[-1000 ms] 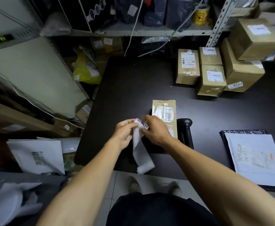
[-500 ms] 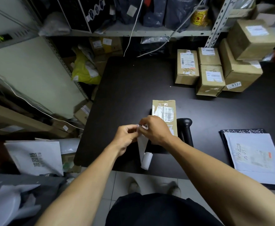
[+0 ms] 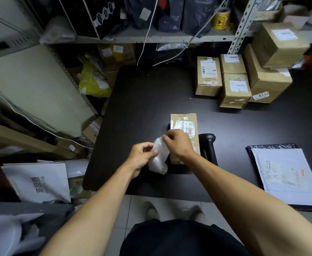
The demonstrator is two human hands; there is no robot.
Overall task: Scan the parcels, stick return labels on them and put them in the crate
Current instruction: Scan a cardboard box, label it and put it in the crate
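Five cardboard boxes (image 3: 183, 124) sit on the tabletop (image 3: 144, 100) while left hand (image 3: 141, 157) and right hand (image 3: 178, 143) both pinch one label strip (image 3: 158, 157)

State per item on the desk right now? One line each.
left hand: pinching the label strip
right hand: pinching the strip's top end
label strip: held between both hands, blurred, lower end curled
parcel: flat on the table, sealed, shipping label up
scanner: lying on the table, not held
white mailer: flat, label up
stacked boxes: taped shut
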